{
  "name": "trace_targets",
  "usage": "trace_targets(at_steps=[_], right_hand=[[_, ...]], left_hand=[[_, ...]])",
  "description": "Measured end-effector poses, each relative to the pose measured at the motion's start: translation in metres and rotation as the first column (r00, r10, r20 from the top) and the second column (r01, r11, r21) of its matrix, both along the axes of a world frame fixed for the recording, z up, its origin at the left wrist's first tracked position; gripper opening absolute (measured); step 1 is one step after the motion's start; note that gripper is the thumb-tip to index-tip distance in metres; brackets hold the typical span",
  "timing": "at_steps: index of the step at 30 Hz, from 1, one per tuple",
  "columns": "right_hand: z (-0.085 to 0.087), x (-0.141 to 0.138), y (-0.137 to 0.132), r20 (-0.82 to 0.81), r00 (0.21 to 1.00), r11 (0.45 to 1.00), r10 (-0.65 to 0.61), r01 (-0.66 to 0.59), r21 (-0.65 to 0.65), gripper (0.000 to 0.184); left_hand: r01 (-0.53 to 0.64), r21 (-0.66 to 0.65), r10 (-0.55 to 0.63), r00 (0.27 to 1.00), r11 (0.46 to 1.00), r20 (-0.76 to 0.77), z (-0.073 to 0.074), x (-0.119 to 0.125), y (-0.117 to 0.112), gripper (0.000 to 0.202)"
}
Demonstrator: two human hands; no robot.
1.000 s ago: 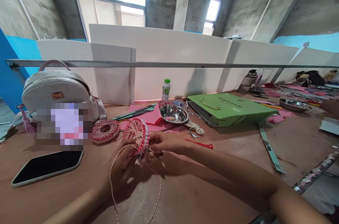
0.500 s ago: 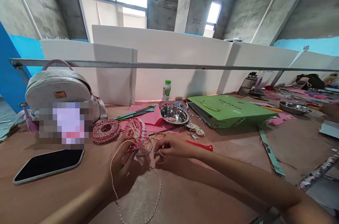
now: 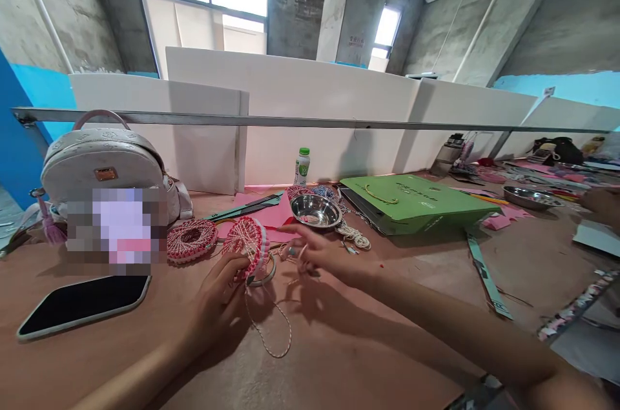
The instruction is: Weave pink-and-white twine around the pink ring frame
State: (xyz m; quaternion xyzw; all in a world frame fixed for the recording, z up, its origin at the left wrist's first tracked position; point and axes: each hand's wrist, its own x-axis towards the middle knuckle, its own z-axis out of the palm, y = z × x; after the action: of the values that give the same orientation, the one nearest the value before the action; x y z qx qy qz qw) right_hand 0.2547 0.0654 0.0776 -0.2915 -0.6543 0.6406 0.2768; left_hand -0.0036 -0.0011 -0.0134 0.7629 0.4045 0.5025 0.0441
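Note:
My left hand (image 3: 216, 310) grips a round frame wound with pink and white cord (image 3: 246, 243), which has a ruffled pink edge. A pale ring (image 3: 265, 274) lies just below it, partly hidden by my fingers. A red-and-white twisted twine (image 3: 271, 339) hangs from the work in a loop onto the table. My right hand (image 3: 322, 255) is to the right of the frame, its fingertips pinching a thin strand of that twine. A similar wound disc (image 3: 192, 241) lies on the table to the left, apart from both hands.
A white quilted backpack (image 3: 101, 164), a phone (image 3: 82, 303), a steel bowl (image 3: 314, 211) on pink paper (image 3: 264, 216), a green bag (image 3: 411, 203) and a bottle (image 3: 302, 166) stand around. A metal rail (image 3: 310, 121) crosses above. A co-worker's hand (image 3: 600, 203) shows at the right edge.
My right hand has moved up and left, closer to the pink paper. The twine loop now hangs shorter below the frame, and the view has shifted slightly.

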Motion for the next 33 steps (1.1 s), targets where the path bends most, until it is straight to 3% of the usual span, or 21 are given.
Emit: trace_targets(at_steps=[2, 5, 9, 16, 19, 22, 24, 26, 28, 31, 33], right_hand=[[-0.007, -0.015, -0.005, 0.165, 0.982, 0.988, 0.095, -0.114, 0.106, 0.055], [-0.015, -0.032, -0.005, 0.281, 0.955, 0.961, 0.097, -0.163, 0.222, 0.036], [-0.019, -0.042, 0.003, 0.209, 0.973, 0.95, 0.096, -0.152, 0.273, 0.025], [-0.028, -0.045, 0.008, 0.145, 0.978, 0.954, 0.147, -0.179, 0.242, 0.018], [-0.026, -0.043, 0.009, 0.12, 0.99, 0.969, 0.068, -0.094, 0.228, 0.016], [-0.019, -0.035, 0.014, 0.07, 0.987, 0.975, -0.145, 0.131, 0.18, 0.019], [-0.015, -0.029, 0.017, 0.023, 0.974, 0.969, -0.224, 0.219, 0.116, 0.023], [-0.013, -0.025, 0.018, 0.025, 0.986, 0.983, -0.167, 0.164, 0.088, 0.026], [-0.014, -0.026, 0.015, 0.091, 0.995, 0.993, -0.027, 0.016, 0.116, 0.023], [-0.019, -0.032, 0.01, 0.165, 0.974, 0.961, 0.155, -0.188, 0.205, 0.019], [-0.022, -0.037, 0.008, 0.176, 0.964, 0.94, 0.199, -0.239, 0.245, 0.024]], left_hand=[[0.011, 0.02, -0.01, 1.0, 1.0, -0.02, -0.001, 0.0, 0.001, 0.028], [0.025, 0.038, -0.025, 0.999, 0.999, -0.022, -0.001, 0.0, 0.001, 0.029], [0.051, 0.032, -0.051, 0.999, 0.998, -0.003, 0.002, 0.001, 0.0, 0.028], [0.049, 0.007, -0.049, 0.999, 0.999, 0.009, 0.002, 0.0, 0.001, 0.027], [0.046, -0.004, -0.046, 0.999, 0.999, 0.009, 0.003, 0.0, 0.0, 0.027], [0.061, -0.023, -0.061, 0.998, 0.998, 0.003, 0.004, 0.001, -0.003, 0.026], [0.073, -0.039, -0.073, 0.997, 0.997, 0.002, 0.005, 0.002, -0.005, 0.025], [0.069, -0.043, -0.069, 0.998, 0.997, 0.013, 0.005, 0.003, -0.006, 0.025], [0.05, -0.024, -0.05, 0.998, 0.998, 0.028, 0.005, 0.003, -0.004, 0.025], [0.032, -0.003, -0.032, 0.999, 0.999, 0.026, 0.003, 0.001, -0.001, 0.026], [0.033, -0.01, -0.033, 0.999, 0.999, 0.019, 0.002, 0.001, 0.0, 0.025]])
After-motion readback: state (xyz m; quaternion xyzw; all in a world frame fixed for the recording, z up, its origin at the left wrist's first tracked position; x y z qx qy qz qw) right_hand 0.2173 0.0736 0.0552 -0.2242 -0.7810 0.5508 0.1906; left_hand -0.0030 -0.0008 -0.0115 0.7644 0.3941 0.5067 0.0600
